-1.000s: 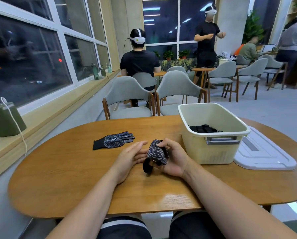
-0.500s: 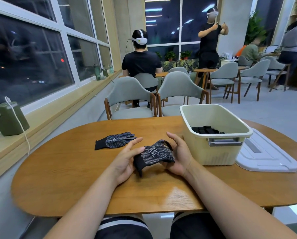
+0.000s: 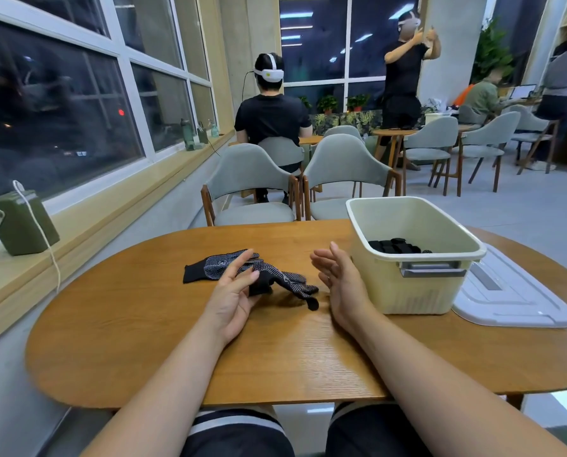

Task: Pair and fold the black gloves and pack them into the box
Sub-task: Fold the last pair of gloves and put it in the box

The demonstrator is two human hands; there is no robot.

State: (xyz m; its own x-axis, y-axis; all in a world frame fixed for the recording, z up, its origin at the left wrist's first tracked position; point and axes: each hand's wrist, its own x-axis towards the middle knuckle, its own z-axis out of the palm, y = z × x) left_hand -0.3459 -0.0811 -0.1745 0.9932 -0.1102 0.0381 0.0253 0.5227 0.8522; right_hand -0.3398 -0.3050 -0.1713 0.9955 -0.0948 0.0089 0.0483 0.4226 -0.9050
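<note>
Two black dotted gloves loose on the worktop (image 3: 143, 341), left of the box (image 3: 417, 293). Far glove (image 3: 206, 270) flat on the wood, cuff to the left, partly hidden behind fingers of the left hand (image 3: 232, 295). Near glove (image 3: 292, 283) stretched out between the hands, cuff at the left, fingers trailing right and downward, lowest fingertip at the wood.

Left grip loose: fingers spread and close to straight, palm turned right, touching the near glove's cuff just under the thumb. Right hand (image 3: 340, 282) with grip wide open: fingers straight and close together, palm turned left, holding nothing, apart from the near glove and just beside the box wall.

Box cream, upright on the right part of the worktop, open at the top, grey handle on its near wall. Inside, low down, folded gloves (image 3: 394, 248) packed side by side. White lid (image 3: 512, 298) flat on the worktop, right of the box and close against it.

Beyond the worktop, two grey chairs (image 3: 249, 173) drawn up near its far edge. On the sill at left, a green block (image 3: 25, 225). Further back, a seated person (image 3: 272, 117) and a standing person (image 3: 404, 77), both in headsets.
</note>
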